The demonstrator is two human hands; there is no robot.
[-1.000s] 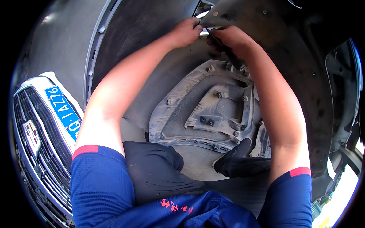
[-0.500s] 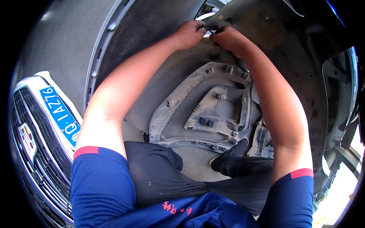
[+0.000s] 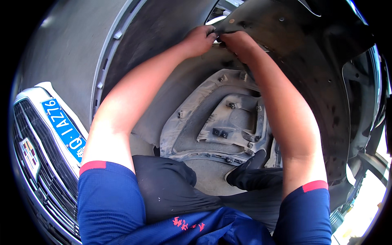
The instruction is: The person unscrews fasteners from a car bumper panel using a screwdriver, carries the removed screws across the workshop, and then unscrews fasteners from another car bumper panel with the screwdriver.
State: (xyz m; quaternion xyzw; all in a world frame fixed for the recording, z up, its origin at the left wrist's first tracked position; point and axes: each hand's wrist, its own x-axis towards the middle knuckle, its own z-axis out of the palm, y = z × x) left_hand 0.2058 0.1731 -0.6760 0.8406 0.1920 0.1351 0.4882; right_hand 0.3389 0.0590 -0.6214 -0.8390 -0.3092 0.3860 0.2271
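- From my distant seat I see the left hand (image 3: 200, 41) with bent fingers at the upper corner of the dark curved panel (image 3: 308, 71); I cannot tell what it pinches.
- My right hand (image 3: 238, 41) is just beside it, bent downward — its fingertips are too much hidden to tell the grip.
- This panel stands at the right, behind the right forearm.
- Below, the grey plastic cover (image 3: 173, 128) lies on the floor (image 3: 210, 173).
- A car grille (image 3: 38, 167) is at left.

Left hand (image 3: 200, 41) and right hand (image 3: 240, 42) apparently touch the dark panel (image 3: 294, 53).
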